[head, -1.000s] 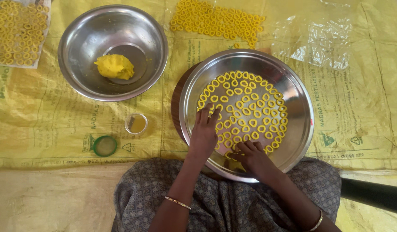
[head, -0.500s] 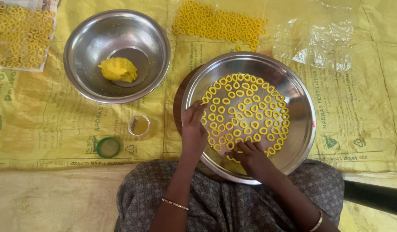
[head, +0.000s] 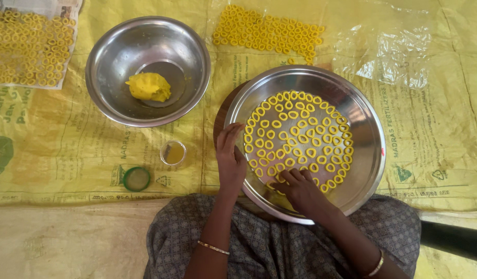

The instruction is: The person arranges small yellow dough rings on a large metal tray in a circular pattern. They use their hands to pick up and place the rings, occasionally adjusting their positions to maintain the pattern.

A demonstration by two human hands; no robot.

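Note:
A round steel plate [head: 367,155] lies in front of me with several small yellow dough rings [head: 300,137] laid in a circle on it. My left hand [head: 229,160] rests flat on the plate's left rim, fingers together, holding nothing. My right hand [head: 299,188] is at the plate's near edge, fingers curled over the nearest rings; whether it pinches one I cannot tell. A steel bowl [head: 119,46] at the upper left holds a lump of yellow dough [head: 148,86].
More yellow rings lie on a sheet at the far left [head: 26,46] and on clear plastic behind the plate [head: 269,32]. A small glass cup [head: 173,153] and a green lid [head: 136,179] sit left of the plate on the yellow sack mat [head: 445,129].
My left hand has slid from the rings near the plate's left part out to its left rim. My right hand stays at the near edge.

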